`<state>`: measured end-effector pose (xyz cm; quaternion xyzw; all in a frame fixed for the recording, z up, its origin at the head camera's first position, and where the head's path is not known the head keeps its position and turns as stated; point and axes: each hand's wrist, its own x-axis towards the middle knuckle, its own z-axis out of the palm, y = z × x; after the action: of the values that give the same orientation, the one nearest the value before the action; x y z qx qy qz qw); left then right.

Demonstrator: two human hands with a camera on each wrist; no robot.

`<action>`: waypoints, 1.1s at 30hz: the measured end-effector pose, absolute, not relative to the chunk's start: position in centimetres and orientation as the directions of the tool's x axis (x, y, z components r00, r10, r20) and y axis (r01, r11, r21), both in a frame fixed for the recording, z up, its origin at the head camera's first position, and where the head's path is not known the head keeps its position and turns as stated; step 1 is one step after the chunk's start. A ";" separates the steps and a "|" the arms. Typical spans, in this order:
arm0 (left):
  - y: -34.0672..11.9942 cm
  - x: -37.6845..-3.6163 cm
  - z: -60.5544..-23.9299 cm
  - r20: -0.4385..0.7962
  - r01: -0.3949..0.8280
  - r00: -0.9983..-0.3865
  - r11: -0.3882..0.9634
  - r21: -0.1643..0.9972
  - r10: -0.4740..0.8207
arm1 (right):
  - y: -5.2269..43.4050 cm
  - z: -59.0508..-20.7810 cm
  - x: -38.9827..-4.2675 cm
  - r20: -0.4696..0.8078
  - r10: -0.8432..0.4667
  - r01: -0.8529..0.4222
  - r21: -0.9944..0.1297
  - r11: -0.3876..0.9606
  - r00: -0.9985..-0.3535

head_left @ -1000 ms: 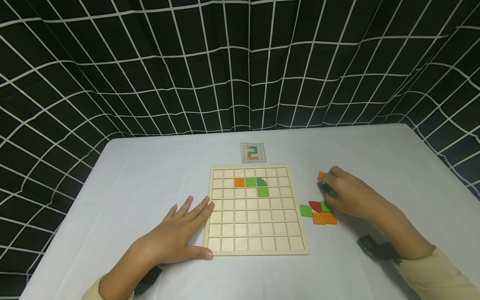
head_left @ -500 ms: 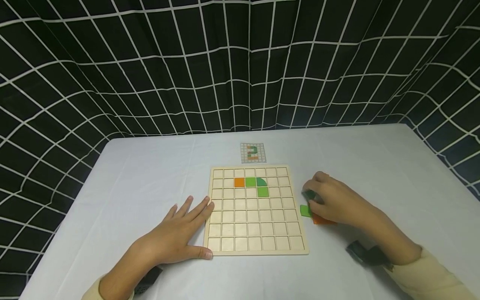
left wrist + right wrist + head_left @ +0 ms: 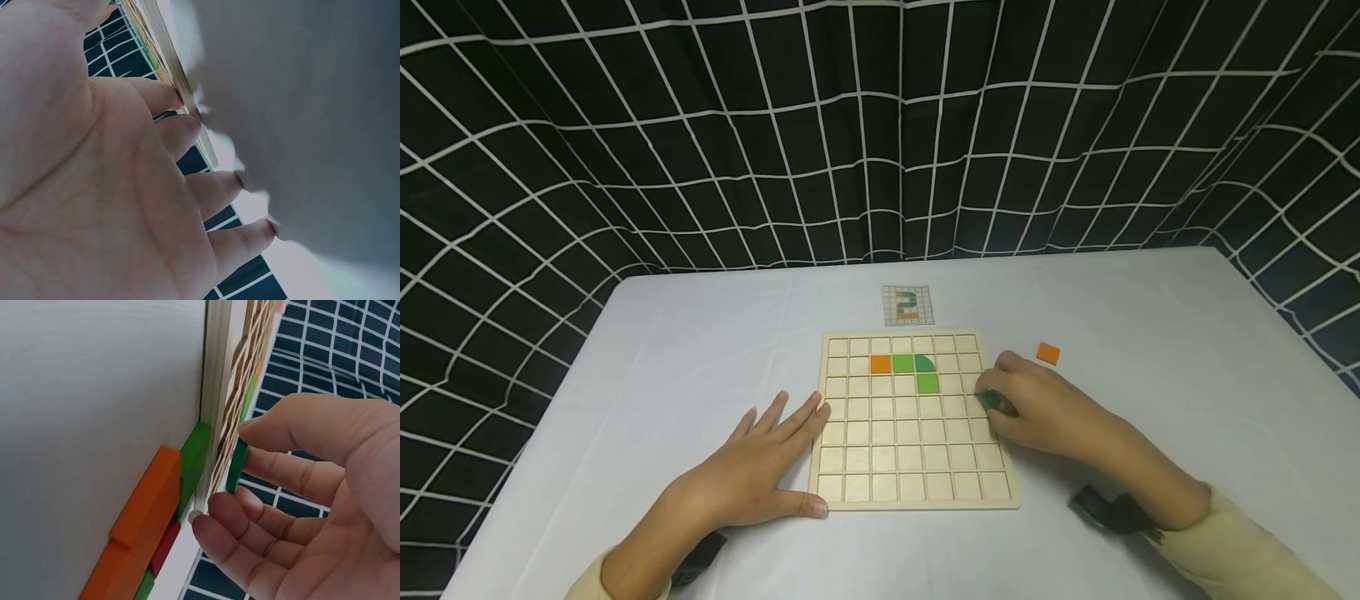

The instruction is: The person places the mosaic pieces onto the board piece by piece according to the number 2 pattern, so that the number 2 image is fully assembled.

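Observation:
My right hand (image 3: 1051,410) pinches a dark green tile (image 3: 997,403) between thumb and fingers over the right edge of the wooden grid board (image 3: 895,458). In the right wrist view the tile (image 3: 237,465) is seen edge-on, close to the board's surface. Spread flat, my left hand (image 3: 748,475) has fingertips and thumb at the board's left edge. Set in the grid's upper rows are an orange square (image 3: 881,364), a light green square (image 3: 903,363), a dark green quarter-round (image 3: 924,363) and another light green square (image 3: 928,383) below it.
Orange tiles (image 3: 142,519), a red tile (image 3: 166,550) and a green tile (image 3: 195,462) lie beside the board, hidden by the right hand in the head view. One orange tile (image 3: 1048,353) lies apart. A pattern card (image 3: 907,306) lies behind the board.
My right hand has moved left with the dark green tile, from beyond the loose pieces to the board's right edge. The lone orange tile is uncovered. The left hand stays put.

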<state>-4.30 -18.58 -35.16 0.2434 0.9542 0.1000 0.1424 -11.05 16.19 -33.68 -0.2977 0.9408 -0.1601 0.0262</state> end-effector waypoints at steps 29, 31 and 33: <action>-18.5 -4.3 -35.0 -0.229 0.430 -0.842 0.864 0.263 0.489 | 11.0 -33.7 -11.1 0.058 -0.653 -0.646 -0.236 0.726 -0.755; -18.5 -4.3 -35.1 -0.230 0.429 -0.842 0.864 0.263 0.488 | 10.8 -33.8 -11.2 0.050 -0.653 -0.644 -0.232 0.729 -0.756; -18.5 -4.3 -35.1 -0.229 0.430 -0.842 0.864 0.262 0.489 | 10.7 -33.9 -11.3 0.049 -0.654 -0.646 -0.226 0.729 -0.755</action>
<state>-4.34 -18.54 -35.09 0.2407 0.9544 0.1005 0.1453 -11.29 10.69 -33.89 -0.3498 0.9295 -0.1153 0.0168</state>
